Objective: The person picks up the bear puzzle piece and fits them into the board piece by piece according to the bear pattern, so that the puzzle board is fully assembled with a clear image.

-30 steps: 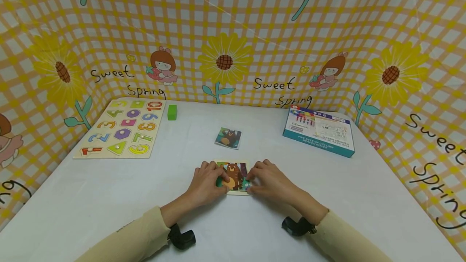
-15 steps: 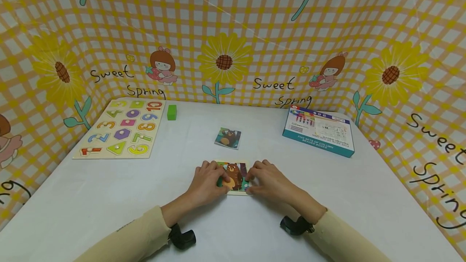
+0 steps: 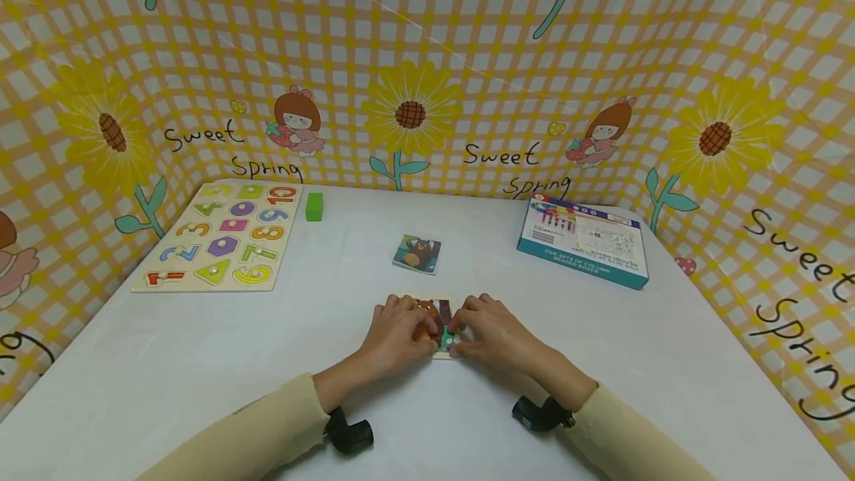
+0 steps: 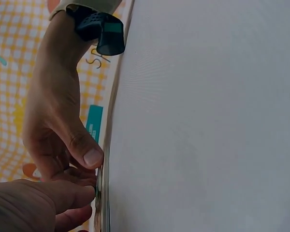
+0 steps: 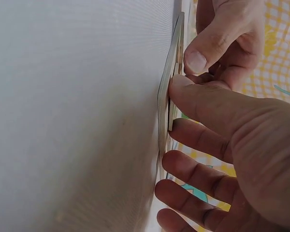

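Observation:
A small bear jigsaw puzzle (image 3: 436, 308) lies in its shallow wooden tray (image 3: 444, 356) near me on the table. My left hand (image 3: 399, 334) rests over its left and middle part, thumb and index fingertips touching the bear picture and covering much of it. At the right side, my right hand (image 3: 497, 332) pinches a thin teal puzzle piece (image 3: 449, 340) between thumb and index finger. In the right wrist view this piece (image 5: 171, 116) stands edge-on just off the tray (image 5: 160, 113), while the other right fingers spread beside it. How fully the piece sits cannot be seen.
Behind the puzzle lies a square bear picture card (image 3: 417, 254). A wooden number-and-shape board (image 3: 223, 243) stands left, beside a green block (image 3: 315, 207). A teal and white box (image 3: 582, 242) lies at the right. Patterned cloth (image 3: 407, 36) walls the table on three sides.
My left hand has shifted right across the puzzle and now covers the bear's middle. The right hand stays at the right edge, with its teal piece moved slightly left.

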The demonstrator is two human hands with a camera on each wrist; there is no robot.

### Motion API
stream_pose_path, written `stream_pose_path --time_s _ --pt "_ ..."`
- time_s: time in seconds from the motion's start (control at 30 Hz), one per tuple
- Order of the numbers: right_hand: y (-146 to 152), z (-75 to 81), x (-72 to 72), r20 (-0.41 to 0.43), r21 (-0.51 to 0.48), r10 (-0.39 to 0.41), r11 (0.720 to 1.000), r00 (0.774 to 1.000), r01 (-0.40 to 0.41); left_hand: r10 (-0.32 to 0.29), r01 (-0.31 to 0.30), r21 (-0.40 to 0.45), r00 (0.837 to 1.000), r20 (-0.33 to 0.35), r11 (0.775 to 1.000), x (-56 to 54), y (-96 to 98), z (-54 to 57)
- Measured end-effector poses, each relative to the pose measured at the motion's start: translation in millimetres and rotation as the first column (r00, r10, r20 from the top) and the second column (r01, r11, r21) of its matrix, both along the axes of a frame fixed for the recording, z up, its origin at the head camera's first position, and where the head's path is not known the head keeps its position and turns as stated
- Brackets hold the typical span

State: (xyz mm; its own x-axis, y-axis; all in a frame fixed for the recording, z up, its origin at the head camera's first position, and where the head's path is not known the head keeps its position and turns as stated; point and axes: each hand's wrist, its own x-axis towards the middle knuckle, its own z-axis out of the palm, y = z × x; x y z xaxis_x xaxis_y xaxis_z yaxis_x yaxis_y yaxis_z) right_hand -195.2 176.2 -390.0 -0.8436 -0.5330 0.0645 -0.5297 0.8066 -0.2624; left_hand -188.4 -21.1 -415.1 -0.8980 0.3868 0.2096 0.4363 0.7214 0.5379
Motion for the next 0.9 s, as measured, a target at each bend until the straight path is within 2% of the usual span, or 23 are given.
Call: stream_pose_path --time_s 0.2,0.53,0.9 --pt "0.1 0.1 0.9 0.0 0.003 -0.003 1.0 1.0 0.003 -0.013 0.013 -0.008 1.0 0.001 1.0 1.4 4.0 0.3" --pt "1.0 0.8 0.9 -0.035 -0.023 -0.008 1.0 0.999 0.007 -0.002 0.002 -0.021 1.0 0.011 1.0 1.1 5.4 1.5" --pt "2.2 -1.7 1.1 -0.046 -0.025 0.026 0.999 0.999 -0.027 0.0 0.0 -0.024 1.0 0.005 1.0 1.2 5.7 -0.2"
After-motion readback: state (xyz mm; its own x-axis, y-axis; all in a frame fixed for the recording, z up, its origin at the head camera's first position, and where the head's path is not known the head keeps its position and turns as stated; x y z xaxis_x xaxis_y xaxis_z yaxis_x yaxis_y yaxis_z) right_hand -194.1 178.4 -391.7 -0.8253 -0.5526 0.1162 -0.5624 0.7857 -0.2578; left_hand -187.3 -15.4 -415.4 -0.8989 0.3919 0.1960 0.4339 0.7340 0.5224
